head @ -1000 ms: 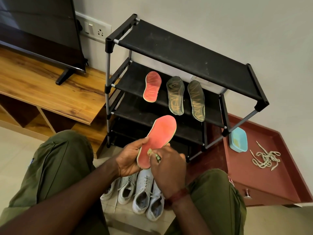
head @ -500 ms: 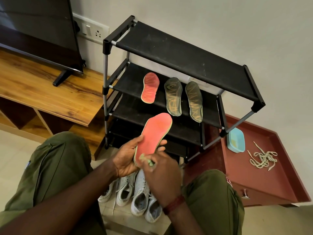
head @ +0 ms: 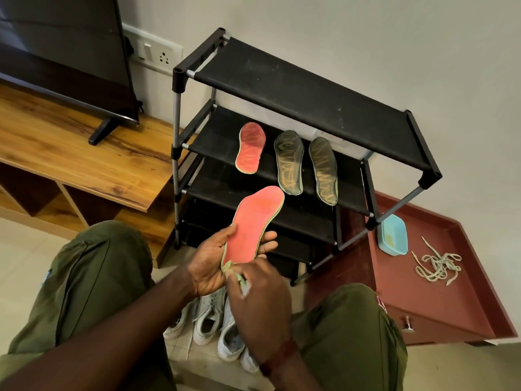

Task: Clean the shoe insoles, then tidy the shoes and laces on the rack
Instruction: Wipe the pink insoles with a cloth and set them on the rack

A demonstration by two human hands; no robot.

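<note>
At the bottom of the frame, knees in olive-green trousers point(head: 93, 277) flanked both arms. The right hand point(head: 259, 303), with a red-brown wristband point(head: 277, 356), was curled, its fingertips pinching a small pale green object point(head: 240, 279). That object was too covered to identify, and it touched the heel end of a salmon-pink foam insole with a pale green edge point(head: 253, 224).

The left hand point(head: 210, 263) clasped that insole by its heel half. Its thumb lay on the left edge of the pink face, and its fingers wrapped beneath and showed on the right side. The toe end pointed up and right, towards the rack.

Below the hands, white sneakers point(head: 214, 323) stood side by side on the tiled floor, openings up.

At centre frame stood a black fabric-shelved shoe rack with grey metal posts point(head: 310, 94). On its second shelf from the top lay a second salmon-pink insole point(head: 251, 148) at the left. To its right lay two dark grey-green insoles point(head: 289, 162) point(head: 323, 170) side by side, their near ends reaching over the shelf's front edge.

At the right of the frame sat a maroon low cabinet with a raised rim point(head: 451, 300). It carried a light blue plastic tub point(head: 392, 235) just beside the rack's right foot. A tangle of off-white laces point(head: 437, 265) lay apart from the tub.

In the upper left, a black television point(head: 64, 46) stood on a wood-grain television unit point(head: 70, 153), with a white wall socket point(head: 153, 53) behind.
</note>
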